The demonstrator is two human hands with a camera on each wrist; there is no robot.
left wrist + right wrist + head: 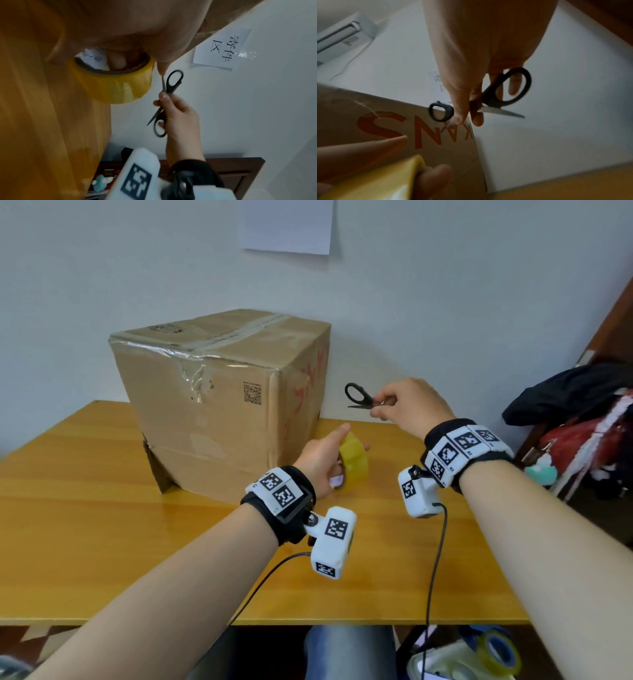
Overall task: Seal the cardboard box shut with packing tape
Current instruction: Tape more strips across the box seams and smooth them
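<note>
A closed cardboard box (219, 402) stands on the wooden table (85, 525), with clear tape along its top seam and red letters on its right side (388, 129). My left hand (322, 457) grips a yellow roll of packing tape (354, 462) just right of the box; fingers go through its core (116, 62). My right hand (407, 409) holds black-handled scissors (359, 397) above the table, pinched near the pivot, blades spread apart (503, 112). In the left wrist view the scissors (169, 86) hang beside the roll (116, 86).
A white wall with a paper notice (287, 225) rises behind the table. A pile of clothes and bags (579, 419) lies at the right by a wooden door. More tape rolls (496, 652) sit below the table's front edge. Cables (435, 559) trail from both wrist cameras.
</note>
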